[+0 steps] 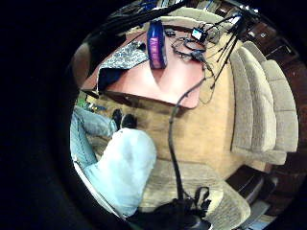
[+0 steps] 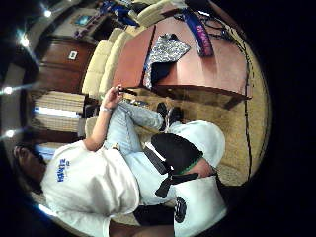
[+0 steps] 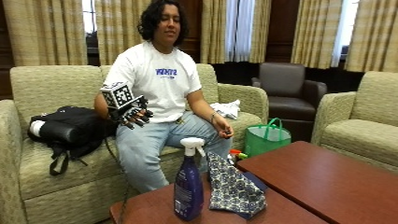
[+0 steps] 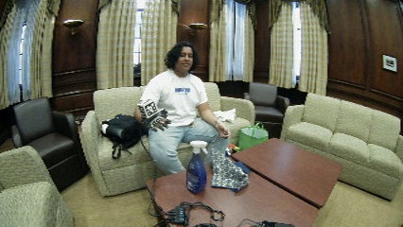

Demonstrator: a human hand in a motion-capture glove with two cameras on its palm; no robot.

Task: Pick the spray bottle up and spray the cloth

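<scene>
Nothing on the table is in my grasp yet. Going left to right in the outside view: a black bag (image 3: 65,129) lies on the sofa (image 3: 37,88) beside me, and my gloved right hand (image 3: 133,113) hangs raised at chest height, well apart from the table, with its fingers loosely curled and closed on nothing. My bare left hand (image 3: 223,132) rests on my knee.

Next comes the spray bottle (image 3: 188,186), standing upright on the near corner of the wooden table (image 3: 323,179), blue body with a white trigger head on top. Just beside it, to its right, the patterned cloth (image 3: 234,189) is propped up in a soft peak, with one edge drooping over the table's rim as the little-finger palm view shows. I cannot tell whether bottle and cloth touch.

My judgement: the bottle looks fairly full, so it should feel weighty and stiff, with smooth plastic that could slip. I would take it round the narrow neck under the trigger head, index finger free for the lever. The cloth is limp and light; spray may nudge it, so I would aim at its broad face.
</scene>
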